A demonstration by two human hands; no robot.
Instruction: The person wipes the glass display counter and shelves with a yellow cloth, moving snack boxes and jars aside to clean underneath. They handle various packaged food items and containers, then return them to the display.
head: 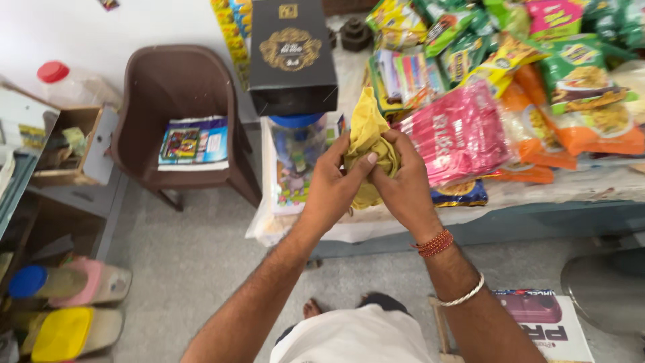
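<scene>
A crumpled yellow cloth is bunched between both of my hands above the edge of a counter. My left hand grips its lower left side, thumb pressed on the fabric. My right hand closes on its right side, fingers curled into the folds. Red thread bands and a metal bangle circle my right wrist. The cloth's top end sticks up toward a black box.
The counter holds several snack packets, a pink packet strip and a clear jar with a blue lid. A brown chair with a magazine stands left. Jars fill the left shelf; a carton lies on the floor.
</scene>
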